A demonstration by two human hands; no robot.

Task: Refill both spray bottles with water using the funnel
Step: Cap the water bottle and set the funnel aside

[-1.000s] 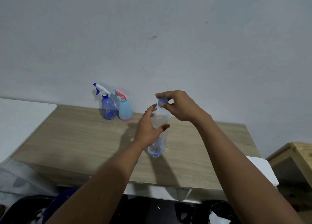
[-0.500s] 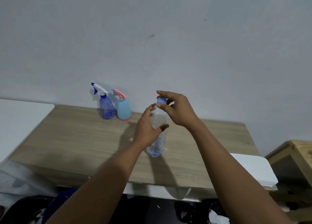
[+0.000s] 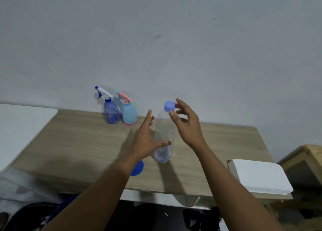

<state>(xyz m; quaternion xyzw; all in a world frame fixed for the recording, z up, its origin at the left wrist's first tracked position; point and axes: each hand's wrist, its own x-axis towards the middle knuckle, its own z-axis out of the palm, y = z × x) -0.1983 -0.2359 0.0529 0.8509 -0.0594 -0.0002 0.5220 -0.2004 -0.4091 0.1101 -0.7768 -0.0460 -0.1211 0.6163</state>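
Observation:
A clear water bottle (image 3: 164, 133) with a blue cap (image 3: 169, 106) stands upright on the wooden table (image 3: 78, 143), with a little water at its bottom. My left hand (image 3: 145, 140) is beside its left side, fingers spread and the thumb tip just touching its front. To the right of the cap, my right hand (image 3: 187, 124) has its fingers apart, their tips close to the cap. A blue funnel (image 3: 138, 168) lies on the table, half hidden under my left forearm. A dark blue spray bottle (image 3: 111, 113) and a light blue spray bottle with a pink trigger (image 3: 129, 115) stand by the wall.
A white block (image 3: 259, 176) sits on the table's right front corner. A white surface (image 3: 20, 126) adjoins the table on the left and a wooden crate (image 3: 306, 161) stands to the right. Dark bags (image 3: 26, 216) lie on the floor below the front edge.
My left hand has loosened its grip around the bottle's body, and my right fingers have opened off the cap. The bottle still stands in the same spot.

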